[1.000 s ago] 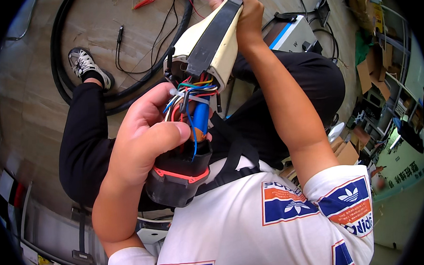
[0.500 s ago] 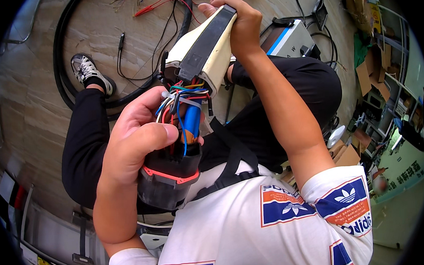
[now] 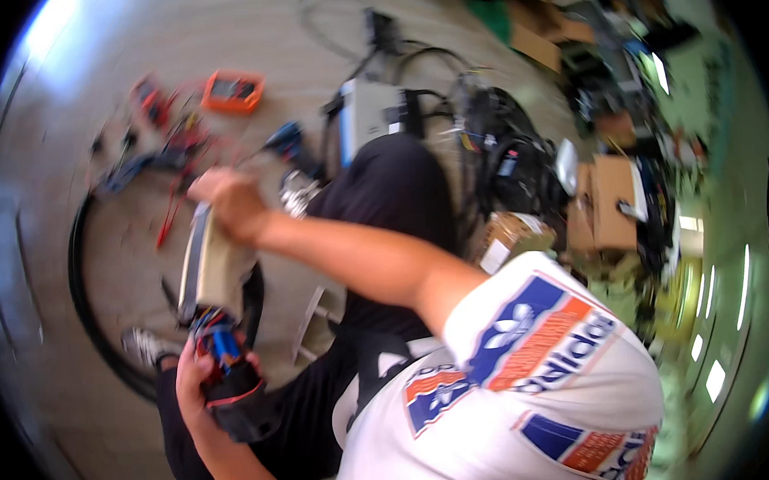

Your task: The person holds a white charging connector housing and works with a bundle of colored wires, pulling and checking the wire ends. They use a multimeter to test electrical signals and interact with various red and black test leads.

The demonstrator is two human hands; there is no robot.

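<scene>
A cream casing with a dark stripe [image 3: 216, 270] stands tilted before me, its upper end in my right hand [image 3: 233, 203]. The fingers of that hand are closed round it. Below, my left hand [image 3: 192, 380] grips a black plug body [image 3: 241, 413] with a red seal line round it. Between casing and plug body, a bundle of coloured wires [image 3: 204, 323] and a blue cylinder [image 3: 225, 346] lie exposed. The picture is smeared by motion, so small parts are hard to make out.
A thick black cable [image 3: 77, 256] curves over the floor. Beyond lie an orange multimeter [image 3: 232, 92], a blue power drill [image 3: 285, 141] and red leads [image 3: 168, 223]. A white-and-blue box [image 3: 369, 110] stands beside my knee; cardboard boxes [image 3: 613, 202] are at the right.
The view has swung, bringing the multimeter and drill into sight. Both hands and the held parts now appear farther left and lower. Both grips continue.
</scene>
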